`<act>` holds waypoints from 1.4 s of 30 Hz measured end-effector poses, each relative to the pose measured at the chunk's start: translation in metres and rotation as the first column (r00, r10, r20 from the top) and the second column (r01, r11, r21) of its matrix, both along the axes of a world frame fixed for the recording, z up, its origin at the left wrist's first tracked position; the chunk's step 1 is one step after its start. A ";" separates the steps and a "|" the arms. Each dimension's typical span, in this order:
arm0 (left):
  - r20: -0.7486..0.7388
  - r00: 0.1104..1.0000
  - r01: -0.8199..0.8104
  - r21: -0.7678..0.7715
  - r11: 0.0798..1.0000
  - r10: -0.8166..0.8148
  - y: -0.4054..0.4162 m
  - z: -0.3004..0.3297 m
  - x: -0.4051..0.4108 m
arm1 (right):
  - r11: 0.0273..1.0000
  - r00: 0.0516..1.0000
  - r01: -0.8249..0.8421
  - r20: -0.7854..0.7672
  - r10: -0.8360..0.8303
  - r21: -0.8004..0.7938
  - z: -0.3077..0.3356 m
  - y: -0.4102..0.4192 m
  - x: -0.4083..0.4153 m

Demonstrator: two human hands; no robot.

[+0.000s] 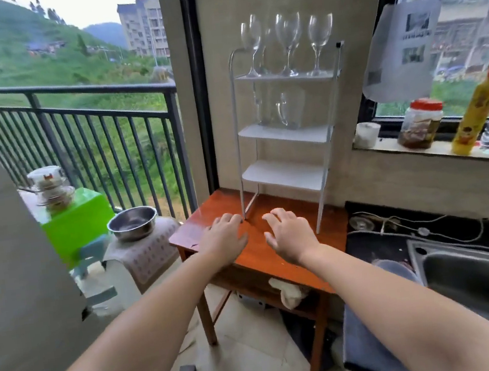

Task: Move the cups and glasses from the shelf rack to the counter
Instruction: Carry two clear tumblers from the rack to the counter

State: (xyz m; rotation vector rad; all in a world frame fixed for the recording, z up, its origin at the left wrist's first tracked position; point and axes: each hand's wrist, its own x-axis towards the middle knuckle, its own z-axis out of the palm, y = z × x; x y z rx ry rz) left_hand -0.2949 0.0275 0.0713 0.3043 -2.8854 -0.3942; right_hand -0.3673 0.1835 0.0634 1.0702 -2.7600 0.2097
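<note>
A white shelf rack [283,137] stands on a small red-brown wooden table [258,254] against the wall. Several clear wine glasses [288,41] stand upright on its top shelf. On the second shelf sit a clear glass mug [289,110] with a handle and another clear glass [260,109] to its left. The two lower shelves hold nothing. My left hand [223,238] and my right hand [289,233] rest flat on the tabletop in front of the rack's legs, fingers spread, holding nothing.
A dark counter [377,249] with cables and a steel sink [476,277] lies to the right. Jars and bottles [420,123] line the windowsill. Left, on the balcony, stand a steel bowl [132,223], a green box [75,218] and a railing.
</note>
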 end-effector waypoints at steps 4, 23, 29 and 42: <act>-0.091 0.996 -0.003 0.072 0.997 0.010 -0.023 0.025 -0.074 | 0.998 0.999 0.051 -0.009 -0.052 -0.037 0.023 -0.017 -0.074; -0.262 0.964 0.168 0.486 0.858 -0.041 -0.083 0.106 -0.352 | 0.587 0.908 0.419 0.301 -0.292 -0.693 0.120 -0.110 -0.293; -0.249 0.967 0.130 0.679 0.722 0.060 -0.089 0.106 -0.407 | 0.372 0.825 0.563 0.480 -0.297 -0.738 0.119 -0.130 -0.336; -0.229 0.973 0.219 0.951 0.216 0.020 -0.078 0.111 -0.431 | 0.086 0.817 0.568 0.548 -0.178 -0.819 0.127 -0.128 -0.348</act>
